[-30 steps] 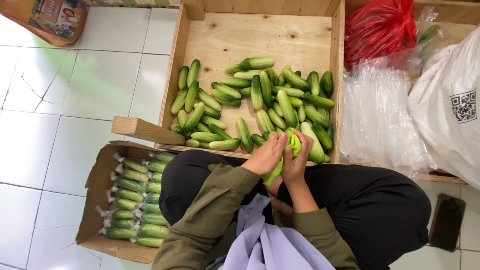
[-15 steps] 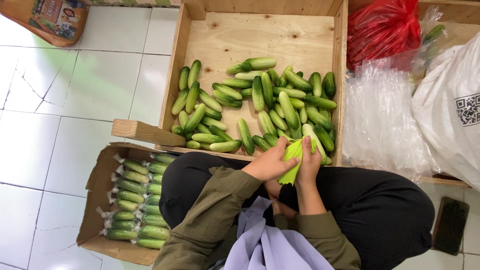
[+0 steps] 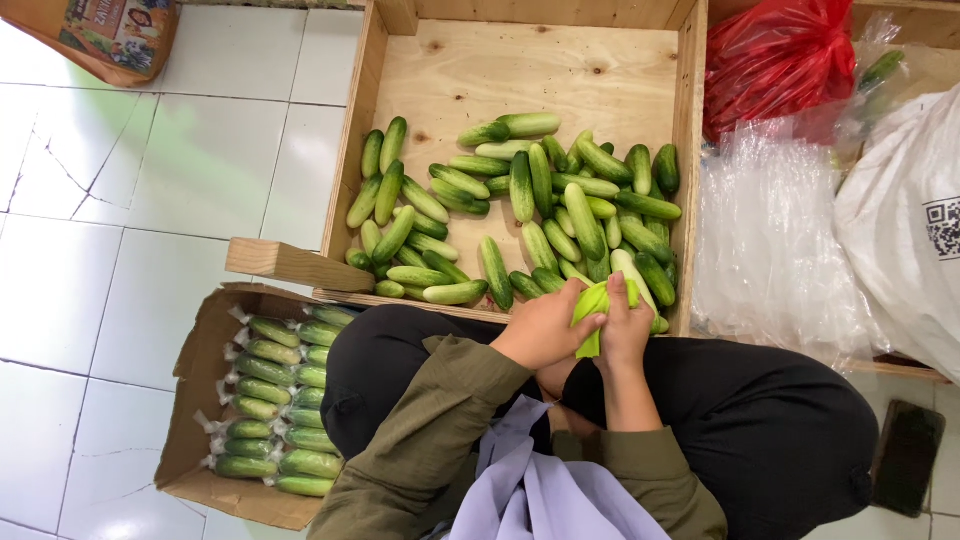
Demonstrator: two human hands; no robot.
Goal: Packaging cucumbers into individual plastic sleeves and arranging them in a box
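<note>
The fingers (image 3: 598, 322) of the left hand (image 3: 545, 328) and the right hand (image 3: 625, 330) are clenched together around a light green cucumber (image 3: 592, 305), pale, smooth and partly covered, held just above the near right corner of the wooden crate (image 3: 690, 170). That crate holds a loose heap of cucumbers (image 3: 530, 215) over its near half, its far half bare plywood, while the cardboard box (image 3: 200, 390) on the near left holds rows of plastic-wrapped cucumbers (image 3: 275, 400). White floor tiles (image 3: 130, 230) lie open to the left; clear plastic bags (image 3: 765, 240), a red bag (image 3: 775, 60) and a white sack (image 3: 905, 220) crowd the right.
</note>
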